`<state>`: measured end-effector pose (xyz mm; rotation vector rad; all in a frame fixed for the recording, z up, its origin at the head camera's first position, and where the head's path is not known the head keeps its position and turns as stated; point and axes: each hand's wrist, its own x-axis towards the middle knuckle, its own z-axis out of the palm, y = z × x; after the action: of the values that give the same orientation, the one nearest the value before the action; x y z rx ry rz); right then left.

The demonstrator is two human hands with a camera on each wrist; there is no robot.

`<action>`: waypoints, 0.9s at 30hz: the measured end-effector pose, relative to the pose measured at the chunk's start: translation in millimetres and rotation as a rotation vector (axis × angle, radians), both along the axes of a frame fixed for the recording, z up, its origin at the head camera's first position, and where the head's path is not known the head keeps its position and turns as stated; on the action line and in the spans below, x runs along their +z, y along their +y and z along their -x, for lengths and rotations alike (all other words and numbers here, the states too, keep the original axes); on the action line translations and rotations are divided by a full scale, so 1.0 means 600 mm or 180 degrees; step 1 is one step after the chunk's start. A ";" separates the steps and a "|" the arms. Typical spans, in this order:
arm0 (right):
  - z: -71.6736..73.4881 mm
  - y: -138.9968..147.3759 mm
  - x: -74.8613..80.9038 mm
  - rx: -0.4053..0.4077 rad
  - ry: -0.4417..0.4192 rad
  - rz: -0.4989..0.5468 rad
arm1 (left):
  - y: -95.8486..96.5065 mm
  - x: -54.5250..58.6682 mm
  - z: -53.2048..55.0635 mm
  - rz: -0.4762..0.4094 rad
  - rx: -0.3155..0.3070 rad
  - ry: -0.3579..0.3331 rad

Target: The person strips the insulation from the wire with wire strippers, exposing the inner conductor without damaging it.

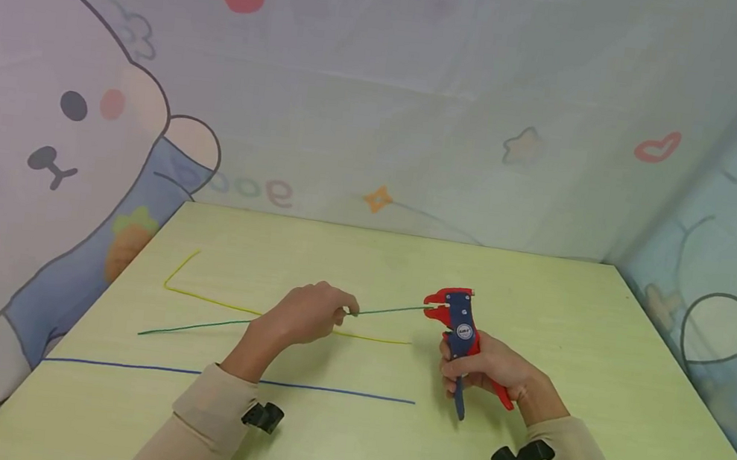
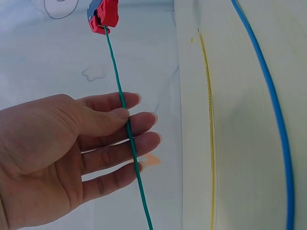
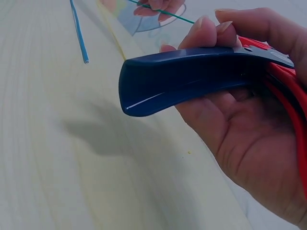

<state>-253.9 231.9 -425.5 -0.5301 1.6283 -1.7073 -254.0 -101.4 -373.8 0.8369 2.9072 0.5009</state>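
Left hand (image 1: 306, 313) pinches a green wire (image 2: 113, 58) above the table (image 1: 598, 359); right hand (image 1: 489, 366) grips red-and-blue pliers (image 1: 461, 311), the green wire's end between their jaws; a yellow wire (image 2: 211, 120) and a blue wire (image 2: 279, 110) lie below, the blue nearer the person.

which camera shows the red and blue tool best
Head view: it shows the tool from nose to handle ends, partly behind the right hand. Left wrist catches only its nose at the top; right wrist shows mainly the blue handle, close up.
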 end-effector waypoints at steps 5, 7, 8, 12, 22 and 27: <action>0.000 -0.001 -0.001 0.0034 0.0034 -0.0013 | -0.001 0.000 0.001 0.0000 -0.0020 0.0003; 0.000 -0.001 -0.001 0.0051 0.0052 -0.0016 | -0.001 0.000 0.001 0.0003 -0.0027 0.0001; 0.000 -0.001 -0.001 0.0054 0.0062 -0.0022 | -0.001 0.000 0.001 0.0009 -0.0034 0.0007; 0.001 -0.002 -0.001 0.0050 0.0091 -0.0062 | -0.002 0.000 0.001 0.0013 -0.0062 0.0036; 0.000 -0.004 0.003 0.0068 0.0174 -0.0057 | -0.001 -0.001 0.001 0.0016 -0.0084 0.0058; -0.001 -0.009 0.004 -0.0023 0.0239 -0.0062 | -0.002 -0.002 0.002 -0.0021 -0.0048 0.0043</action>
<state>-253.0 226.8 -423.2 -0.5858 1.7000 -1.6934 -255.4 -102.4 -375.1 0.8660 2.9105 0.5060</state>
